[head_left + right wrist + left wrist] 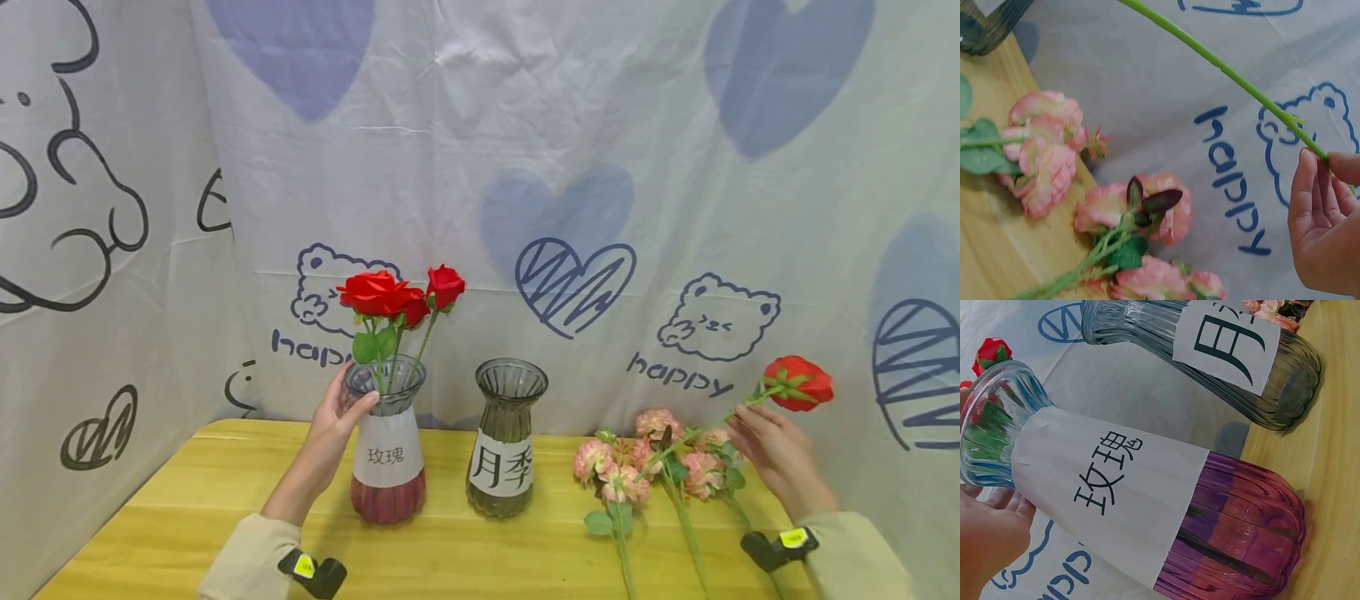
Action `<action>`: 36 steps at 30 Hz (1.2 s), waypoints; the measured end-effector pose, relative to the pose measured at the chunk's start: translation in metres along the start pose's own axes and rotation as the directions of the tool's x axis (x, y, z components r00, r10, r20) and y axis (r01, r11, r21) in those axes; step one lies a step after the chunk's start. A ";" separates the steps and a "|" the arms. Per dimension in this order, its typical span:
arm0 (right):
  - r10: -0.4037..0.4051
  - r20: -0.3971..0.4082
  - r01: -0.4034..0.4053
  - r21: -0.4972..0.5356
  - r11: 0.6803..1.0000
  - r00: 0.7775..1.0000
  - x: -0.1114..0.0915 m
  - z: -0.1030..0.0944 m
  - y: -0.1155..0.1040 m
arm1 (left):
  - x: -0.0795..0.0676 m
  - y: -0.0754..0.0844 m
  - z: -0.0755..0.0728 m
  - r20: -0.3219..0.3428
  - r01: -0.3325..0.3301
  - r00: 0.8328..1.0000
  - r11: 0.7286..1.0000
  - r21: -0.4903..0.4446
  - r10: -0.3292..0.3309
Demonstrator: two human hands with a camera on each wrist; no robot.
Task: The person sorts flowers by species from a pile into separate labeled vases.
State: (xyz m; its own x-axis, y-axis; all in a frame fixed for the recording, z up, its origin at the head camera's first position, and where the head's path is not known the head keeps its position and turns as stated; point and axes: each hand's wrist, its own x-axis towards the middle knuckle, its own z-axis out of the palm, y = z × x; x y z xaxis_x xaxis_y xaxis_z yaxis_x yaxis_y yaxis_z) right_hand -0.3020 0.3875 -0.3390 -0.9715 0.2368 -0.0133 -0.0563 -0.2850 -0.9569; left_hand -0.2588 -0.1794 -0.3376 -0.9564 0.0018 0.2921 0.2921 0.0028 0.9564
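My left hand (pixel 327 437) holds the neck of the left glass vase (pixel 387 500), its thumb at the front of the flared rim. This vase has a pinkish-red lower part and a white label reading 玫瑰. Several red roses (pixel 375 293) stand in it, their stems inside the neck. On the right, my right hand (pixel 780 458) pinches the green stem (pixel 1241 87) of a single red rose (pixel 813 387) between thumb and fingertips. That rose is raised, its bloom tilted up to the right and its stem slanting down left over the pink flowers.
A grey glass vase (pixel 504 500) labelled 月季 stands to the right of the held vase. Several pink flowers (pixel 624 485) with green stems lie at the right of the wooden table (pixel 247 500). A patterned cloth (pixel 450 183) hangs behind and at the sides.
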 end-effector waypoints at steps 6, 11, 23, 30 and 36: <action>0.032 -0.025 -0.032 0.020 0.999 0.999 -0.018 0.036 -0.021 | 0.000 0.000 0.000 -0.002 -0.004 1.000 1.000 0.002 0.004; -0.002 -0.016 0.002 0.037 0.999 1.000 -0.018 0.054 -0.026 | -0.001 0.000 0.000 -0.002 -0.002 1.000 1.000 0.006 0.002; -0.011 -0.028 0.012 0.011 1.000 1.000 -0.016 0.099 -0.035 | 0.000 0.000 0.000 0.004 -0.004 1.000 1.000 -0.003 0.004; -0.065 0.024 0.065 0.020 0.998 0.998 -0.014 0.126 -0.039 | 0.000 0.001 0.000 -0.002 -0.002 1.000 1.000 -0.003 0.002; -0.071 -0.007 0.071 0.016 0.997 0.997 -0.013 0.150 -0.041 | -0.001 0.001 0.000 0.004 0.003 1.000 1.000 -0.007 -0.003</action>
State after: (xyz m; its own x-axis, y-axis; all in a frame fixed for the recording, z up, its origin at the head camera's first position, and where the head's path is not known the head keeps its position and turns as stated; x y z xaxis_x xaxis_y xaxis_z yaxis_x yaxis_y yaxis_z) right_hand -0.3215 0.2569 -0.2563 -0.9635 0.2625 0.0523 -0.1286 -0.2827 -0.9505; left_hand -0.2581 -0.1796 -0.3371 -0.9573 0.0060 0.2889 0.2889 -0.0040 0.9574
